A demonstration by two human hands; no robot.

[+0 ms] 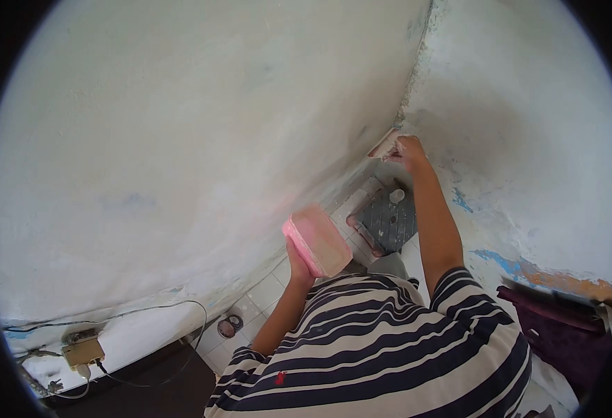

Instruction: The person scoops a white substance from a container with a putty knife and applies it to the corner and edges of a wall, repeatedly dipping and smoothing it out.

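My left hand is wrapped around the side of a pink plastic tub. Pale paste coats the inside of the tub, which tilts in front of my striped shirt. Up near the wall corner, my right hand grips a flat, pale scraper smeared with white paste. The scraper's blade lies at or very close to the left wall; exact contact is hard to make out. My right fingers are partly hidden behind the hand and tool.
Below my right arm stands a grey stool with a small white cup on it. A socket box with plugged cables hangs at lower left, above a dark surface. Purple cloth lies at right. A round object sits on the tiles.
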